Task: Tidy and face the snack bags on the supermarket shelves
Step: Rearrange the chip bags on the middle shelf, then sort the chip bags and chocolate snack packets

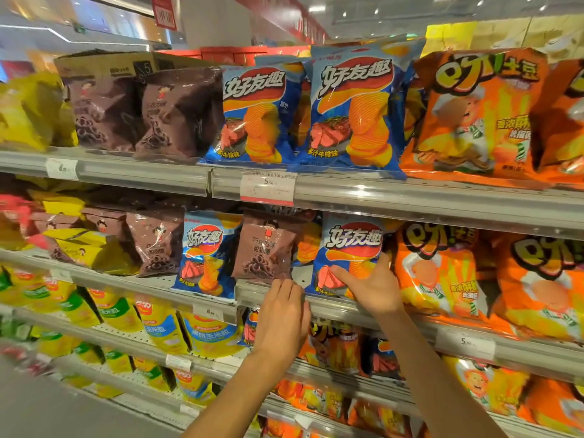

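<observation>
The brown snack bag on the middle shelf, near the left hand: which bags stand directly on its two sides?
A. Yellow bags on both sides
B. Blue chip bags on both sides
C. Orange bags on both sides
B: the brown snack bag stands between two blue chip bags, just above the left hand.

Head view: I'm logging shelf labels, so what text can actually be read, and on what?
"好友趣": blue chip bags.
"多汁牛排味": same bags, lower edge.
"5.90": price tag on the top rail.
"5": cardboard box.
"巧克力味 甜甜圈": brown bag.
Other tags and the red hanging sign: too blurred.
</observation>
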### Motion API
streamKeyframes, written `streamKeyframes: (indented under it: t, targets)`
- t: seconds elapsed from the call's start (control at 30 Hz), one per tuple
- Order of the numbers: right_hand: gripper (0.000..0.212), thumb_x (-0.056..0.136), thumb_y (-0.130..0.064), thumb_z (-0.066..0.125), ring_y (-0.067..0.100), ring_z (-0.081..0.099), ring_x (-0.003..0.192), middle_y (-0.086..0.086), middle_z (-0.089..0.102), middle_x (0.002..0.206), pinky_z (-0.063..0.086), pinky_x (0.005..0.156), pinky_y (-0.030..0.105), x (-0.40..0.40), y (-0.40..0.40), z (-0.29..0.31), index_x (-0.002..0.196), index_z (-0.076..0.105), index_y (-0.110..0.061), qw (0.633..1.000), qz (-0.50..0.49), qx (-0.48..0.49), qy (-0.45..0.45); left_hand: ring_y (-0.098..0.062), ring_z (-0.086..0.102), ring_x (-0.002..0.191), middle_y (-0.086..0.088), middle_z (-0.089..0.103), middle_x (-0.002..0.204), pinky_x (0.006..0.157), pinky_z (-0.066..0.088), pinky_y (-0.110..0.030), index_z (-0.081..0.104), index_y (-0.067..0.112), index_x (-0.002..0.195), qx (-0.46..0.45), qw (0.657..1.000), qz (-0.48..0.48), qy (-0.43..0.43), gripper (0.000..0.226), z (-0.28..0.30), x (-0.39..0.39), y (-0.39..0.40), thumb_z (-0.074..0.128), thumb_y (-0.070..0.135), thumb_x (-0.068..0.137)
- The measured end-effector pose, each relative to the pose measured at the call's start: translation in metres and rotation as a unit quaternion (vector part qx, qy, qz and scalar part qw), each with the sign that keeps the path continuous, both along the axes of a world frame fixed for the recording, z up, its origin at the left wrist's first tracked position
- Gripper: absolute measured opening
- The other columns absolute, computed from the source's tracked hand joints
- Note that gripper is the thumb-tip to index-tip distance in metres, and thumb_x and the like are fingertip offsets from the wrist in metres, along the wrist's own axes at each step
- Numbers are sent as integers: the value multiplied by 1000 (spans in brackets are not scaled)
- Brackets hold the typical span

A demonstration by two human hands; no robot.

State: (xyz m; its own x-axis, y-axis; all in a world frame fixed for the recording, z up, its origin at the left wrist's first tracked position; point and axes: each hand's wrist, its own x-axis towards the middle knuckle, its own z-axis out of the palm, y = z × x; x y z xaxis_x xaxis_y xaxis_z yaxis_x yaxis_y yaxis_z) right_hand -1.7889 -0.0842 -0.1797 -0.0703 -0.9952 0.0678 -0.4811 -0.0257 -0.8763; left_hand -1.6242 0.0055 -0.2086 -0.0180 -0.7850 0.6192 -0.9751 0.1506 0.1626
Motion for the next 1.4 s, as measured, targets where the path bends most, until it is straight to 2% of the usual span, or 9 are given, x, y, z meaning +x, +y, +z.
streamKeyframes:
  t: [0.17, 0.37, 0.53, 0.7, 0.87, 0.97, 1.1, 1.17, 1.4]
  targets:
    - [104, 73, -51, 85, 30, 46, 139, 11, 48, 152, 41, 114, 45, 6, 21, 4, 154, 32, -12, 996, -32, -82, -8, -26, 53, 80, -7, 57, 85, 68, 49, -40, 63, 6, 86, -28, 998, -57, -2, 9, -9, 9, -4, 71, 8, 83]
    - [80, 85, -40, 77, 21, 29, 145, 1, 39, 154, 29, 118, 42, 44, 51, 3, 152, 37, -21, 961, -176, -207, 45, -13, 55, 106, 4, 58, 114, 89, 49, -28, 63, 18, 114, 2, 971, -171, 167, 21, -19, 44, 0, 61, 26, 95]
    - [52, 87, -19, 78, 30, 50, 120, 13, 60, 124, 38, 103, 37, 108, 64, -5, 133, 58, -5, 935, -191, -297, 30, -15, 58, 103, 7, 59, 109, 89, 49, -33, 63, 23, 115, -5, 942, -209, 263, 21, -13, 108, 4, 62, 27, 94]
    - [55, 87, -27, 78, 31, 55, 119, 12, 60, 126, 45, 102, 43, 157, 66, -14, 135, 58, -7, 948, -185, -260, -11, -11, 57, 100, 12, 61, 105, 85, 48, -31, 64, 27, 114, 0, 928, -180, 326, 22, -17, 188, 4, 61, 32, 93]
    - [98, 71, -63, 69, 27, 45, 139, 9, 47, 150, 40, 114, 52, 179, 65, -16, 151, 42, -12, 981, -135, -138, -33, -13, 58, 95, 11, 59, 100, 84, 49, -37, 62, 24, 106, -32, 924, -101, 367, 19, -25, 248, -9, 71, 25, 89]
    - [113, 65, -64, 75, 23, 48, 135, 6, 47, 150, 43, 113, 47, 182, 54, -11, 157, 30, -16, 990, -102, -77, -54, -25, 53, 113, -5, 56, 119, 97, 45, -39, 53, 9, 128, 36, 927, -32, 373, 58, -29, 274, -30, 81, 29, 81]
    - [107, 65, -53, 87, 15, 57, 116, -12, 60, 123, 46, 99, 33, 177, 33, -6, 152, 30, -26, 996, -73, -43, -38, -25, 57, 118, -8, 55, 131, 102, 48, -41, 35, 7, 141, 174, 846, -67, 500, 112, -21, 290, -55, 92, 44, 52]
    - [102, 67, -48, 90, 18, 60, 116, -8, 62, 126, 48, 101, 35, 175, 22, -2, 148, 32, -25, 997, -56, -22, -38, -20, 58, 117, -3, 56, 131, 102, 48, -37, 31, 10, 145, 226, 824, -79, 513, 123, -20, 295, -66, 92, 46, 44]
    - [85, 69, -44, 90, 18, 61, 112, -5, 61, 122, 47, 94, 28, 174, 11, 6, 133, 38, -21, 1000, -20, 3, -18, -6, 69, 88, 3, 69, 107, 62, 53, -13, 45, 16, 122, 282, 800, -100, 520, 94, -22, 300, -93, 98, 31, 46]
